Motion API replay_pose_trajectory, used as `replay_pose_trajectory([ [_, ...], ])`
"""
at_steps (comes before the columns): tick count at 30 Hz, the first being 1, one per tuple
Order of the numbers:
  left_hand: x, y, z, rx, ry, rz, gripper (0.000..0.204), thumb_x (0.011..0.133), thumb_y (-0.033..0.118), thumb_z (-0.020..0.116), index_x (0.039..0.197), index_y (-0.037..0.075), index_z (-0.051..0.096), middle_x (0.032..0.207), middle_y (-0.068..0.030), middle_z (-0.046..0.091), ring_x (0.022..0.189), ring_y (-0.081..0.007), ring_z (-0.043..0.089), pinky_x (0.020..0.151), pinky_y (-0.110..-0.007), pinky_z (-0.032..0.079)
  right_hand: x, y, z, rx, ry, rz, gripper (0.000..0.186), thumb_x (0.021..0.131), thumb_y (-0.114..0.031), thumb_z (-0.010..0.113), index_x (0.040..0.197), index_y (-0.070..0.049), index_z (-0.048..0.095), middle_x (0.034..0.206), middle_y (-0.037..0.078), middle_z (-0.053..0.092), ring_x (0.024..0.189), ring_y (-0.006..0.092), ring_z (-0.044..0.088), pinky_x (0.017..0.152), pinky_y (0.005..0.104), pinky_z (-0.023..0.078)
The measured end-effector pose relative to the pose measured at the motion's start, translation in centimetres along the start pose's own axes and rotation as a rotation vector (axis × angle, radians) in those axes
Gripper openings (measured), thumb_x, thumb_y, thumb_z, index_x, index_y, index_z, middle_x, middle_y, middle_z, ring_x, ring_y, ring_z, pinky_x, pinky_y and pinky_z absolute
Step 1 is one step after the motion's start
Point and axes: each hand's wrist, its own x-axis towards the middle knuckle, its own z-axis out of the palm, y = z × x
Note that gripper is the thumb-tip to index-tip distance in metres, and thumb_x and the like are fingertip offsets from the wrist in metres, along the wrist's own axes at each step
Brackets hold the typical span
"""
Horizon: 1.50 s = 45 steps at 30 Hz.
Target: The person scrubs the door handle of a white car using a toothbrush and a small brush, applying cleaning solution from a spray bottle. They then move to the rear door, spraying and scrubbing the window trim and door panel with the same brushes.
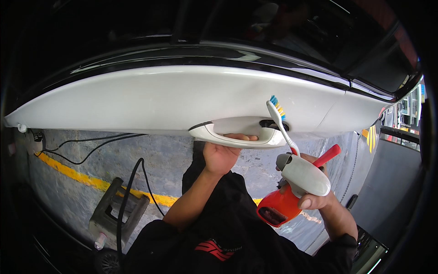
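Observation:
My left hand (221, 157) is curled around the white door handle (248, 142) of a white car door (182, 98), fingertips showing in the gap behind the grip. In my right hand (321, 196) is an orange-red spray bottle (279, 206) with a grey-white spray head (306, 176). That same hand also holds a toothbrush (277, 116) with a white neck and blue, white and yellow bristles. Its bristle end stands over the dark recess at the handle's right end; I cannot tell whether it touches. A red stick-like part (328, 155) juts out beside the spray head.
Below the door lies a grey floor with a yellow line (86, 178). A grey plastic stool (114, 212) stands at the lower left, with a black hose (130, 187) running past it. Dark car windows (219, 27) fill the top. Other vehicles show at the right.

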Motion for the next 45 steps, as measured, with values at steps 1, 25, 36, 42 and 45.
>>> replay_pose_trajectory([
  [1,0.0,0.0,-0.2,0.032,-0.011,-0.006,0.063,0.102,0.042,0.024,0.125,-0.005,0.059,0.118,-0.0243,0.067,0.120,-0.0428,0.057,0.113,-0.052,0.035,-0.1,0.0,0.0,0.035,0.022,-0.004,0.088,0.055,-0.053,0.094,0.112,0.003,0.059,0.088,0.007,0.067,0.080,0.0173,0.068,0.073,0.0315,0.054],
  [25,-0.7,1.2,0.2,0.019,0.024,-0.080,0.062,0.099,0.039,0.031,0.120,-0.010,0.063,0.121,-0.0203,0.067,0.125,-0.0366,0.056,0.115,-0.051,0.035,-6.8,3.5,-3.5,0.068,0.362,0.047,0.082,0.060,-0.050,0.090,0.115,0.004,0.062,0.087,0.008,0.066,0.076,0.0184,0.069,0.071,0.0330,0.056],
  [36,-0.4,1.3,0.9,0.100,0.119,-0.111,0.061,0.099,0.045,0.032,0.124,0.001,0.065,0.133,-0.0192,0.061,0.132,-0.0375,0.050,0.115,-0.055,0.032,-7.1,5.6,-3.3,0.046,0.348,-0.093,0.081,0.063,-0.045,0.091,0.119,0.003,0.057,0.091,0.008,0.066,0.084,0.0178,0.068,0.076,0.0333,0.055],
  [42,-1.5,0.9,0.9,0.185,0.260,-0.132,0.062,0.096,0.044,0.037,0.129,-0.003,0.060,0.136,-0.0245,0.057,0.131,-0.0385,0.051,0.114,-0.051,0.036,-10.3,10.6,-3.7,0.064,0.541,-0.293,0.075,0.061,-0.039,0.094,0.111,-0.003,0.053,0.092,0.007,0.066,0.087,0.0184,0.068,0.080,0.0342,0.055],
  [45,-4.5,-3.9,2.9,0.709,0.217,-0.345,0.065,0.093,0.042,0.043,0.139,-0.003,0.047,0.143,-0.0243,0.050,0.134,-0.0356,0.048,0.114,-0.048,0.034,-12.8,14.3,-4.8,0.020,0.669,-0.309,0.075,0.060,-0.039,0.095,0.111,-0.003,0.053,0.092,0.005,0.065,0.088,0.0177,0.068,0.080,0.0334,0.056],
])
